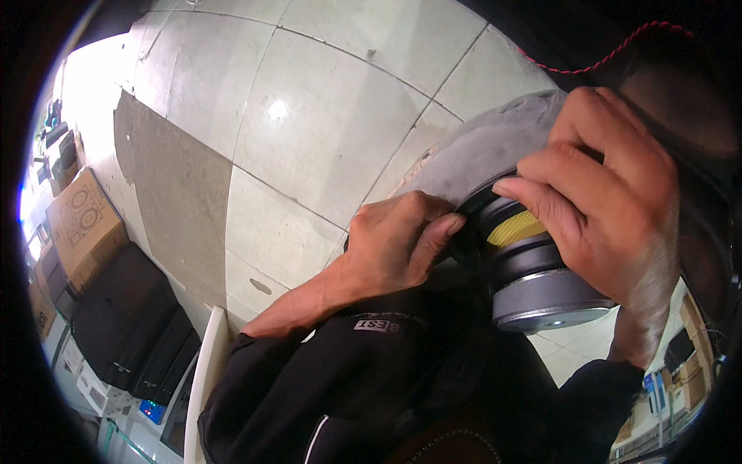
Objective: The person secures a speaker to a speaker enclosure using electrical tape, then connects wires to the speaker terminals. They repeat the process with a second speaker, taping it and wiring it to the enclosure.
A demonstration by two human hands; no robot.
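A loudspeaker driver (550,300) is held over my lap, tilted with its round metal magnet toward me. Its yellow spider (514,230) shows through the black frame. My left hand (402,241) is closed, thumb and fingers pinching the driver's black rim at its left side. On the far right side, my right hand (607,182) is also closed on the rim, with the thumb pressed along it and the fingers bent. The front of the driver faces away and is hidden. A grey-clad knee (495,139) lies just beyond it.
A red and black twisted wire (610,68) runs across a dark object at the upper right. To the left, a cardboard box (86,224) stands behind black cases (131,325). A pale curved edge (205,379) rises beside my left arm. Tiled floor (309,100) stretches ahead.
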